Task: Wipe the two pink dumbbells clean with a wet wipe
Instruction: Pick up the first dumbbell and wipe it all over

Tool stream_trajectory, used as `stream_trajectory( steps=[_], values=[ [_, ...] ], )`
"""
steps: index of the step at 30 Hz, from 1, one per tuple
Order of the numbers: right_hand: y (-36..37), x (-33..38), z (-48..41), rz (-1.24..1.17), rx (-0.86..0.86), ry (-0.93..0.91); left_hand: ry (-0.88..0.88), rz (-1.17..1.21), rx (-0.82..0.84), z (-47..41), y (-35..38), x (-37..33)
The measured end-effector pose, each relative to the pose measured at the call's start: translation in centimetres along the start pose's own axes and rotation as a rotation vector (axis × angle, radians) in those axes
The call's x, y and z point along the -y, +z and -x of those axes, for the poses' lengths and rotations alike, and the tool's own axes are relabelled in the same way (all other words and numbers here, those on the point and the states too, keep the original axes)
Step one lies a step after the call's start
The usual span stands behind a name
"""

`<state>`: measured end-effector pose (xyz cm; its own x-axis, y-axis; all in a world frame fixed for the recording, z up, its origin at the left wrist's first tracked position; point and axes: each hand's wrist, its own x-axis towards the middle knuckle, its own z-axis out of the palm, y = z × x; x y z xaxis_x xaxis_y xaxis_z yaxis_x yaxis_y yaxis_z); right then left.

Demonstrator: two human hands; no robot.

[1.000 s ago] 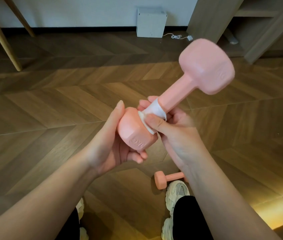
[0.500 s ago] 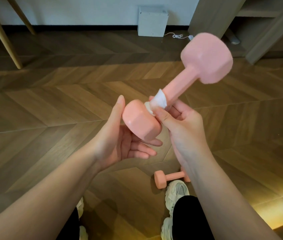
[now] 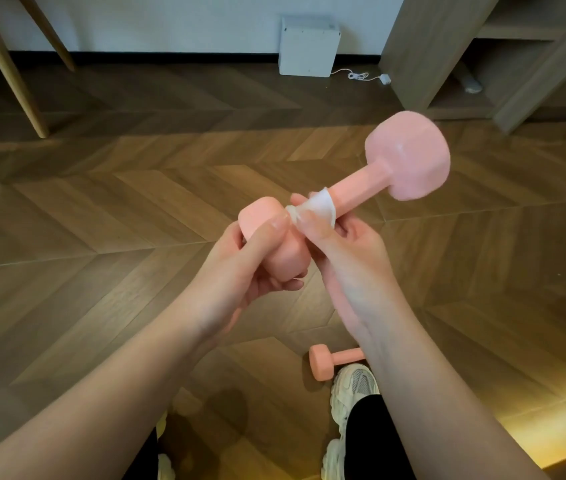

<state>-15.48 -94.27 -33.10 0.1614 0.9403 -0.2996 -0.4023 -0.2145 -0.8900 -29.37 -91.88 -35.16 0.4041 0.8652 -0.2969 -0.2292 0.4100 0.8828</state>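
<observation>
I hold a pink dumbbell point(image 3: 407, 157) in the air in front of me, its far head up and to the right. My left hand point(image 3: 240, 271) grips its near head, thumb over the top and fingers curled beneath. My right hand point(image 3: 340, 251) holds a white wet wipe point(image 3: 319, 207) wrapped round the handle close to the near head. The second pink dumbbell point(image 3: 324, 365) lies on the floor below, beside my right shoe, partly hidden by my right forearm.
Wooden herringbone floor point(image 3: 101, 220) all round. A white box point(image 3: 307, 46) with a cable stands at the wall. Wooden furniture legs point(image 3: 8, 71) rise at far left, a wooden shelf unit point(image 3: 475, 57) at far right. My white shoe point(image 3: 354, 386) is below.
My left hand, open under the near head half a second ago, has closed round it again. The dumbbell has dropped slightly and turned; the wipe stays on the handle.
</observation>
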Motion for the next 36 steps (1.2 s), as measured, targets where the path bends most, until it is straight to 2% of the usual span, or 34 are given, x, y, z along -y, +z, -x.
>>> stream_trajectory(
  steps=[4,7,12,14,16,21,25,32,36],
  values=[
    [0.3,-0.1,0.0,-0.060,-0.078,-0.011,0.064,-0.111,-0.030,-0.2,0.1,0.6],
    [0.0,-0.2,0.2,-0.012,-0.100,-0.041,0.052,-0.128,-0.012,-0.3,0.2,0.3],
    [-0.2,0.1,1.1,0.054,-0.040,-0.158,-0.154,-0.065,0.123,-0.1,-0.1,-1.2],
    [0.0,0.1,1.3,0.132,-0.009,-0.222,-0.266,0.034,0.197,0.0,-0.4,-1.8],
    [0.1,0.0,1.2,0.160,-0.012,-0.281,-0.305,0.126,0.192,0.1,-0.3,-1.8],
    [0.0,-0.4,1.0,0.215,-0.028,-0.315,-0.049,0.057,0.138,-0.3,-0.8,-0.4],
    [-0.4,-0.4,1.0,0.219,-0.041,-0.271,0.019,0.037,0.073,-0.3,-0.2,0.0],
    [-0.4,0.4,0.6,0.257,-0.084,-0.248,0.028,0.069,0.036,-0.3,0.4,0.3],
    [-0.5,0.1,0.5,0.262,-0.109,-0.198,0.163,-0.126,0.058,-0.5,-0.4,0.6]
  ],
)
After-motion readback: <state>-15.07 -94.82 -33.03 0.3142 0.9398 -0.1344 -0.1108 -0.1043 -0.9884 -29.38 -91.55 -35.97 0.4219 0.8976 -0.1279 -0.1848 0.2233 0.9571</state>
